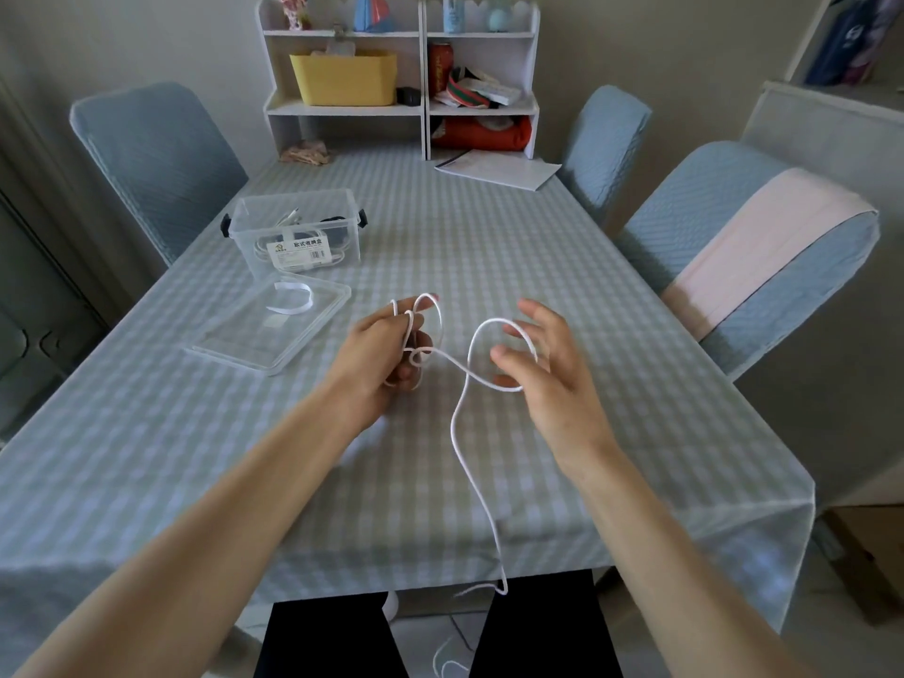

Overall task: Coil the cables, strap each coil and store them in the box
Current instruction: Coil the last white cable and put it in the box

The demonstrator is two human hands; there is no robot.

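Your left hand [386, 354] curls tight around small loops of the white cable [460, 408], and your right hand [533, 359], fingers spread, carries one big loop.

The desk [440, 247], under a checked cloth, carries a clear box [297, 232], its lid [274, 330] just in front, a white shelf unit [400, 75] and papers [499, 168] at the far end.
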